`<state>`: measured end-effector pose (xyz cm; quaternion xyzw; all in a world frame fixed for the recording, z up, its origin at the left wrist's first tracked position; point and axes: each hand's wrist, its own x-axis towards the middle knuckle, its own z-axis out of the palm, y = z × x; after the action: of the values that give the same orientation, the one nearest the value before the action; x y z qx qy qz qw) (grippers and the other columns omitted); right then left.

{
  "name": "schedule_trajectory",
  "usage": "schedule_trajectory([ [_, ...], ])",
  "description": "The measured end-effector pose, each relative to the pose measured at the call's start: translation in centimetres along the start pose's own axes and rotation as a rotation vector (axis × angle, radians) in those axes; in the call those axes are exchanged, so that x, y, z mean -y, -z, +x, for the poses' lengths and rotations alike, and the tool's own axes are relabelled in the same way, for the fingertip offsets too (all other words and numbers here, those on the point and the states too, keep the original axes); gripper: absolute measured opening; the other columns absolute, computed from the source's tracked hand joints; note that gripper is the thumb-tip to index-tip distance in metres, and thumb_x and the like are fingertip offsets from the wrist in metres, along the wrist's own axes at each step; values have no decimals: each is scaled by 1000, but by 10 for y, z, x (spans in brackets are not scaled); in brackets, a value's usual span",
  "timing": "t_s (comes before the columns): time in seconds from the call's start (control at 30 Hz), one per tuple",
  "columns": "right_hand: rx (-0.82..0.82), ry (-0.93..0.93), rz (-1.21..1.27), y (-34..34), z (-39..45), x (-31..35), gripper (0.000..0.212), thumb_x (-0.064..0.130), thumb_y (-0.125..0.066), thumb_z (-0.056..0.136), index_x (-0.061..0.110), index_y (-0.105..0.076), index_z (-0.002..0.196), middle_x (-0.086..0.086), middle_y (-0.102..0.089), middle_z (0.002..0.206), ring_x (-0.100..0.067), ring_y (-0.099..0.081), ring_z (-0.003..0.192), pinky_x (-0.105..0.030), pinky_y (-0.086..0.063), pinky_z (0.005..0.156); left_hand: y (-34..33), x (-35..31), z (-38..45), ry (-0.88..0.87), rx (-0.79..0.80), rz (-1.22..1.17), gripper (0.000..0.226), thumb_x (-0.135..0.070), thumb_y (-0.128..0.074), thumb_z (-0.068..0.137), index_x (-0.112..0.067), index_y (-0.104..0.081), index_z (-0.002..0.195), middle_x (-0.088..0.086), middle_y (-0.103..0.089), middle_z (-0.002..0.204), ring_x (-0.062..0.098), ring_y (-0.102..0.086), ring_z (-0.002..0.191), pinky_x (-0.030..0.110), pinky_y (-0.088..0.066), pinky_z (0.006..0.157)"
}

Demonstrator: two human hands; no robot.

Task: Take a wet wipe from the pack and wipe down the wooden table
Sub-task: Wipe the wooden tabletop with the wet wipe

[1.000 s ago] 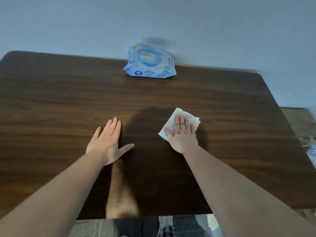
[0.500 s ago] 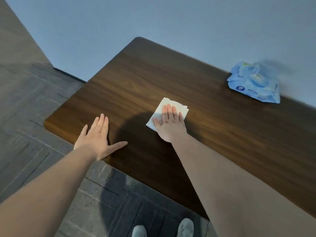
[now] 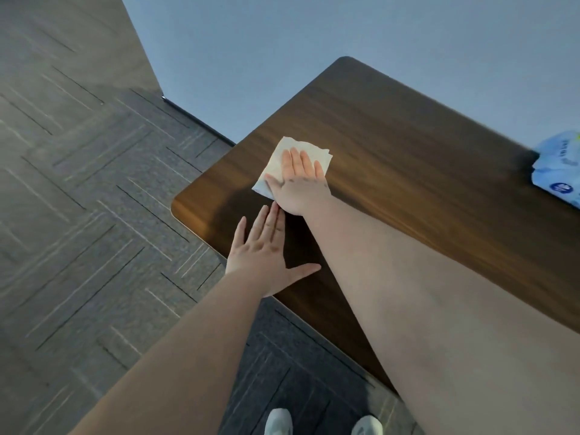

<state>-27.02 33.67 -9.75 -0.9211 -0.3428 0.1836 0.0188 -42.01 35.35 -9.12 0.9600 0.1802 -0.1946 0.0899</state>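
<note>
A white wet wipe [image 3: 284, 158] lies flat on the dark wooden table [image 3: 408, 158], close to its left end. My right hand [image 3: 299, 183] presses down on the wipe with flat fingers. My left hand [image 3: 266, 249] rests flat on the table near its front edge, fingers apart, holding nothing; its fingertips almost touch my right wrist. The blue wipe pack [image 3: 561, 171] sits at the far right against the wall, partly cut off by the frame.
A grey-blue wall [image 3: 314, 42] runs behind the table. Grey patterned floor [image 3: 94, 215] lies to the left and below the table's rounded corner [image 3: 177, 205]. My shoes [image 3: 323, 423] show at the bottom.
My right hand has slid the wipe leftward toward the table's left end. The view has swung left, so the pack now sits at the right edge. My hands are closer together.
</note>
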Motion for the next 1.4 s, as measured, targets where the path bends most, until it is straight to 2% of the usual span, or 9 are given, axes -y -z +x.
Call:
schedule_trajectory([
  [0.17, -24, 8, 10, -2, -2, -5, 68, 54, -13, 98, 16, 5, 152, 0, 7, 162, -18, 7, 148, -40, 5, 118, 2, -3, -3, -13, -15, 24, 114, -86, 1, 56, -19, 22, 145, -2, 26, 156, 18, 24, 142, 44, 17, 112],
  [0.27, -53, 7, 34, -5, -19, -19, 68, 54, -15, 98, 16, 1, 152, 0, 3, 162, -18, 4, 148, -39, 3, 118, 3, -4, -2, -8, 28, 21, 113, -89, -6, 62, -19, 23, 145, -2, 26, 156, 17, 24, 142, 42, 17, 111],
  [0.37, -79, -17, 31, -10, -44, -48, 69, 55, -16, 98, 16, -1, 152, 0, 1, 162, -17, 2, 148, -39, 2, 119, 8, -7, -2, -1, 43, 68, 109, -87, -12, 70, -15, 20, 146, 2, 22, 157, 18, 19, 144, 42, 9, 114],
  [0.5, -63, -101, 27, -13, -84, -108, 71, 57, -14, 97, 17, 0, 152, 0, 3, 162, -18, 3, 148, -40, 2, 118, 11, -32, -11, -62, -21, 89, 96, -77, -17, 81, -16, 10, 150, 1, 9, 160, 16, 7, 146, 40, -2, 118],
  [0.73, -72, -318, 120, -26, -195, -234, 70, 56, -15, 97, 19, 5, 152, 2, 9, 161, -15, 9, 147, -38, 6, 118, 2, -168, -17, -261, -48, 69, 92, -73, -26, 85, -16, 6, 151, -1, 7, 161, 13, 7, 146, 39, -3, 119],
  [1.07, -66, -630, 209, -48, -355, -396, 70, 56, -10, 97, 17, 9, 152, 1, 13, 161, -15, 14, 146, -37, 8, 118, -38, -355, -45, -565, 66, 172, 96, -75, -27, 83, -17, 8, 151, -3, 12, 160, 10, 12, 145, 36, 2, 119],
  [1.4, -109, -973, 306, -86, -511, -525, 73, 61, -8, 95, 18, 11, 151, 1, 13, 161, -15, 13, 147, -38, 6, 119, -73, -495, -77, -792, 88, 213, 100, -80, -25, 79, -19, 11, 150, -4, 16, 158, 10, 14, 144, 37, 4, 118],
])
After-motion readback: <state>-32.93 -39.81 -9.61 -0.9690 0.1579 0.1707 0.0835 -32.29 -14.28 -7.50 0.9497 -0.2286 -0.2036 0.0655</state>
